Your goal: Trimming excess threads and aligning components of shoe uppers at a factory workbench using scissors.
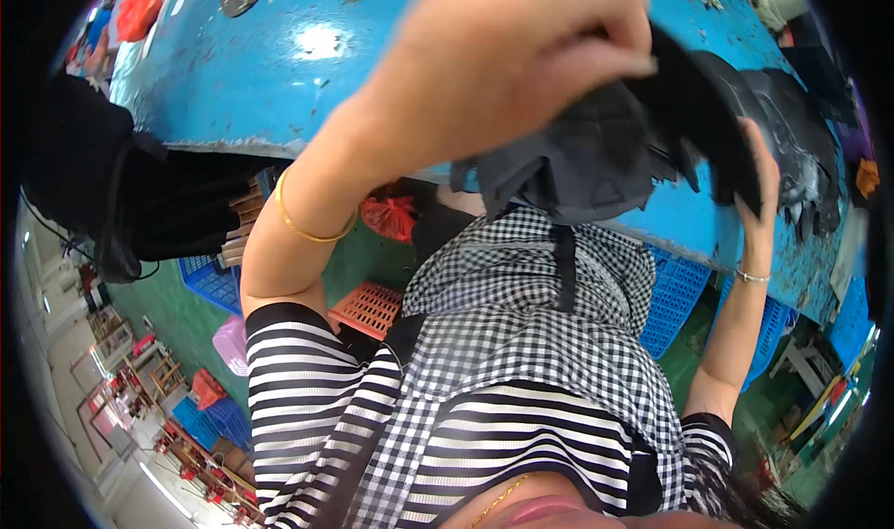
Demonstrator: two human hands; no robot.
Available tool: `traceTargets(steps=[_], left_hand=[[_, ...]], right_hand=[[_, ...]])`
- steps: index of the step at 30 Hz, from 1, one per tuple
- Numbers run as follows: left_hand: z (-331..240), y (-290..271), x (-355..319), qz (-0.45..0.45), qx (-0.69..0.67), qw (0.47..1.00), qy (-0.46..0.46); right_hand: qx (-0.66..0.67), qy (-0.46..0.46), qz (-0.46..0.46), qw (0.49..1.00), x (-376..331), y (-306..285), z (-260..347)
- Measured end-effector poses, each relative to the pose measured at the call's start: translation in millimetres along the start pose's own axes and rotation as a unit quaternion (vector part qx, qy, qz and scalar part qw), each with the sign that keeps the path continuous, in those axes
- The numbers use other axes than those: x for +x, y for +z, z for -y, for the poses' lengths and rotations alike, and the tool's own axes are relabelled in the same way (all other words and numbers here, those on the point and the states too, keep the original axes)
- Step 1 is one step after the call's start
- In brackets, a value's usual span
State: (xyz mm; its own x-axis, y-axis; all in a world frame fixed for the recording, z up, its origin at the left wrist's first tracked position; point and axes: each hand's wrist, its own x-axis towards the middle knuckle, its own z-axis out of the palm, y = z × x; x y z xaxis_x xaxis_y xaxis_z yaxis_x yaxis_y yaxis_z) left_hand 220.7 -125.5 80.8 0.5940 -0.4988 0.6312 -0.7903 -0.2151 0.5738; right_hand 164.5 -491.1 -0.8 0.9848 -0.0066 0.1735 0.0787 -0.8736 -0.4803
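My left hand [531, 54] is raised over the table, blurred by motion. Its thumb and fingers pinch one end of a curved, flat black piece [703, 105], perhaps cloth or leather. The opposite end rests in my right hand [765, 177], its fingers along the outer edge, so the piece spans between both hands. Beneath it, a heap of dark grey-black cut pieces [596, 161] hangs partly over the table's near edge towards my lap. Beside my right hand lies another pile of black pieces [801, 142] with shiny patches and ragged ends.
The worn blue table [233, 91] stretches in front of me. Black material [84, 175] hangs at the left. Below are a blue crate [675, 296], an orange basket [368, 307] and a red plastic bag [389, 217]. Another red bag [144, 6] sits at the far left.
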Motion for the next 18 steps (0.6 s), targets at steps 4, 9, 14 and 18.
traceTargets(steps=[4,9,14,18], left_hand=[[-4,-42,-5,-0.039,-0.061,0.997,0.003],[11,-14,-30,-0.02,-0.299,0.954,-0.001],[27,-11,-53,0.08,-0.361,0.915,-0.16],[28,-15,-58,0.202,-0.308,0.907,-0.206]], right_hand=[[-0.062,0.0,-0.025,0.998,-9,-11,-12],[-0.061,0.023,0.058,0.996,-7,-17,-6],[0.064,0.07,0.002,0.995,-24,-28,48],[0.199,0.062,0.049,0.977,-30,-21,84]])
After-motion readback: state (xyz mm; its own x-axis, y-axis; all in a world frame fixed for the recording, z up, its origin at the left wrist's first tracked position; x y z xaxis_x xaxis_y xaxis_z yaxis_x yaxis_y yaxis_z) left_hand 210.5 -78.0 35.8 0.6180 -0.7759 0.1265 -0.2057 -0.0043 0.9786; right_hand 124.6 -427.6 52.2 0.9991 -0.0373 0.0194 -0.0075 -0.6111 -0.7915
